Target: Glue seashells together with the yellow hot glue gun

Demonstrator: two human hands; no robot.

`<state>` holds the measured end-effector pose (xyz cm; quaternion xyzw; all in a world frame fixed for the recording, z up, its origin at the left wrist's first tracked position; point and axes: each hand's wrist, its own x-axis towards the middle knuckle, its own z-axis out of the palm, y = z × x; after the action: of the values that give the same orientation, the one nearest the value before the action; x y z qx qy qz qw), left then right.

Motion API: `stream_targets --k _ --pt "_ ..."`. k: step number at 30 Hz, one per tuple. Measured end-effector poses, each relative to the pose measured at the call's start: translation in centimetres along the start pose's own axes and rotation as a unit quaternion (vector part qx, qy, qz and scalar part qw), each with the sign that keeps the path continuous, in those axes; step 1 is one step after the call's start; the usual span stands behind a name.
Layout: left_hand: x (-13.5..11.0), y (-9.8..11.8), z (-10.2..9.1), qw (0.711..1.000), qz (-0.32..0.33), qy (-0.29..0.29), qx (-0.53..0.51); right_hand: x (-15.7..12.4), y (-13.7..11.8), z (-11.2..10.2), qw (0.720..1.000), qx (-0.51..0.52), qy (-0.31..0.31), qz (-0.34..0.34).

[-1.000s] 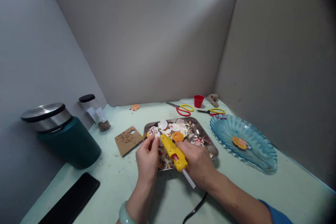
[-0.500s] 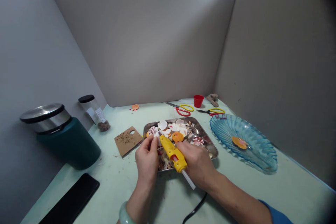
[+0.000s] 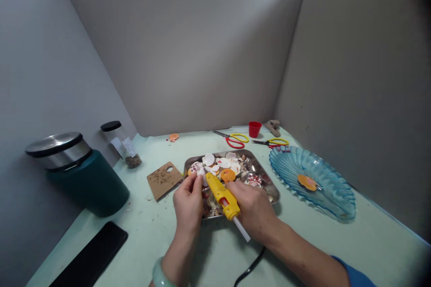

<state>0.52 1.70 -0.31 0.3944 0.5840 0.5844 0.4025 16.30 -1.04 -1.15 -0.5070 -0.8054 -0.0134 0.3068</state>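
In my right hand (image 3: 254, 208) is a yellow hot glue gun (image 3: 222, 197), its nozzle end pointing up and to the left. A white glue stick (image 3: 241, 229) sticks out of its back. My left hand (image 3: 189, 199) pinches a small whitish piece, perhaps a shell, close to the nozzle; its exact shape is hard to make out. Both hands are over the near side of a metal tray (image 3: 274, 188) of seashells. White shells (image 3: 208, 159) and an orange shell (image 3: 228, 175) lie in it, and the hands and glue gun hide part of the contents.
A brown card (image 3: 164, 180) lies left of the tray, with a phone (image 3: 92, 255), teal bottle (image 3: 89, 184) and clear jar (image 3: 123, 145) farther left. Scissors (image 3: 234, 139) and a red cup (image 3: 255, 129) are behind. A blue glass dish (image 3: 332, 188) stands right. A black cord (image 3: 251, 268) trails in front.
The glue gun's nozzle and the pinched piece have shifted very slightly. Otherwise both hands hold almost the same position.
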Motion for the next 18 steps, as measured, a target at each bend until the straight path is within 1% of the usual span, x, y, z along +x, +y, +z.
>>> stream_targets --k 7,18 --pt "-0.02 -0.06 -0.05 1.0 0.004 -0.01 0.01 0.01 0.08 0.16 1.0 -0.016 -0.002 0.002" --pt "-0.4 0.5 0.04 1.0 -0.017 0.012 -0.024 0.14 0.16 -0.08 1.0 -0.002 0.014 -0.005"
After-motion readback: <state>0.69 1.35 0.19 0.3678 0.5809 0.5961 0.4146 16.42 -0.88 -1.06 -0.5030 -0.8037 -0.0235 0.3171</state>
